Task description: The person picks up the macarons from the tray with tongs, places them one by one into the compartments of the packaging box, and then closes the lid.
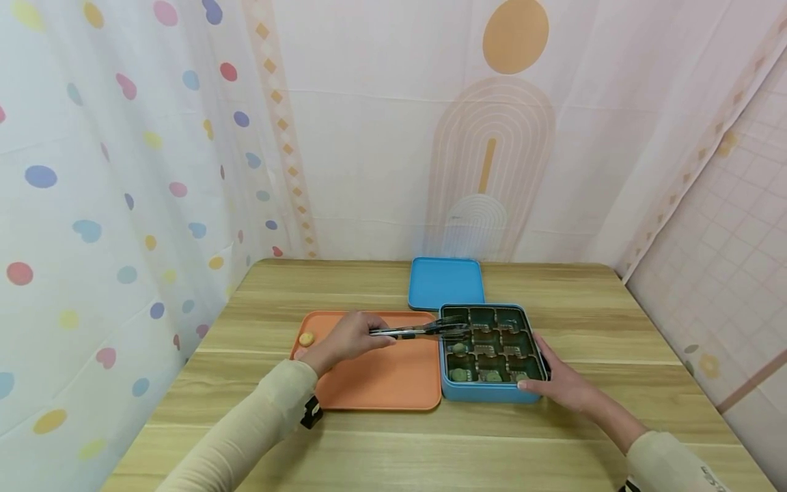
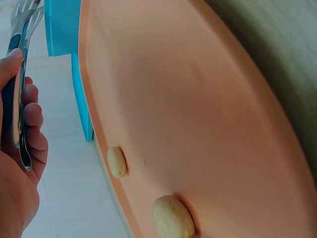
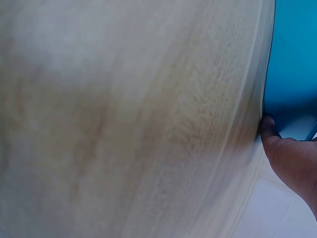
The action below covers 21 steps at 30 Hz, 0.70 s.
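My left hand (image 1: 353, 336) grips metal tongs (image 1: 408, 332) with dark handles, above the orange tray (image 1: 381, 389). Their fork-like tips reach over the left compartments of a blue box (image 1: 492, 393). In the left wrist view the tongs (image 2: 21, 94) lie between thumb and curled fingers. My right hand (image 1: 565, 384) holds the box by its front right corner, thumb at the front rim and fingers along the right side. Inside, a divided insert carries several round green cookies (image 1: 459, 374) in its front and left compartments. Two pale round cookies (image 2: 173, 218) sit near the tray's left end.
A flat blue lid (image 1: 445, 283) lies behind the box, at the back of the wooden table (image 1: 356, 451). The tray stands right up to the box's left side. Patterned curtains (image 1: 369, 171) hang behind the table and along both sides.
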{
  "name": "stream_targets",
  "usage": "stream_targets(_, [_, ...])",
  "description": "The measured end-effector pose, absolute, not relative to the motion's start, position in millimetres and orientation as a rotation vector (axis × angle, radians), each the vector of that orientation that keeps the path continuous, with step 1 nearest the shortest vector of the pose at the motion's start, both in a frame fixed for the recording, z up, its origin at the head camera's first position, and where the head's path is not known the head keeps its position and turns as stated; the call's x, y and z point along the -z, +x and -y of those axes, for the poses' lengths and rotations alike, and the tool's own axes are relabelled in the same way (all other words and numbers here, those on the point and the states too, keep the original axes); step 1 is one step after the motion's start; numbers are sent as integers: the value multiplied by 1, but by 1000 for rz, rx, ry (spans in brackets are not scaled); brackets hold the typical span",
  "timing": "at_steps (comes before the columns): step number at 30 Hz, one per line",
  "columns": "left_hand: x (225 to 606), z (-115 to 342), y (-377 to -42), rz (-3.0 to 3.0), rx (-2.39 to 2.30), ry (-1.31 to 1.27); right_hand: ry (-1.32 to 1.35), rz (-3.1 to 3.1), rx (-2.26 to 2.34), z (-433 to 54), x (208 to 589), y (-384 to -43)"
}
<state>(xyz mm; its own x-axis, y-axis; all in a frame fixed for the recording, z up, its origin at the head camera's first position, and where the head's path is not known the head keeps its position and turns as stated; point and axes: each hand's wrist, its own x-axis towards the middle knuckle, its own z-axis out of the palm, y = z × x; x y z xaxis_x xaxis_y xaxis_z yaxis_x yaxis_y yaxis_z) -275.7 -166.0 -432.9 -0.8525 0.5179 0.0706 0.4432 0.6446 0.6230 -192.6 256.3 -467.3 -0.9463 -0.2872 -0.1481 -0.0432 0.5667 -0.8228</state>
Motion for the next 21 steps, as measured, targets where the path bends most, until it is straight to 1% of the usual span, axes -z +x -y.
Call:
stream_targets(9, [430, 172, -275, -2762, -1036, 699, -280, -2531, 1338, -257, 468, -193])
stream_targets(16, [429, 193, -279, -2836, -1044, 699, -277, -2520, 1350, -257, 468, -193])
stream_targets(21, [428, 212, -278, -2845, -1121, 614, -280, -2519, 1350, -257, 468, -193])
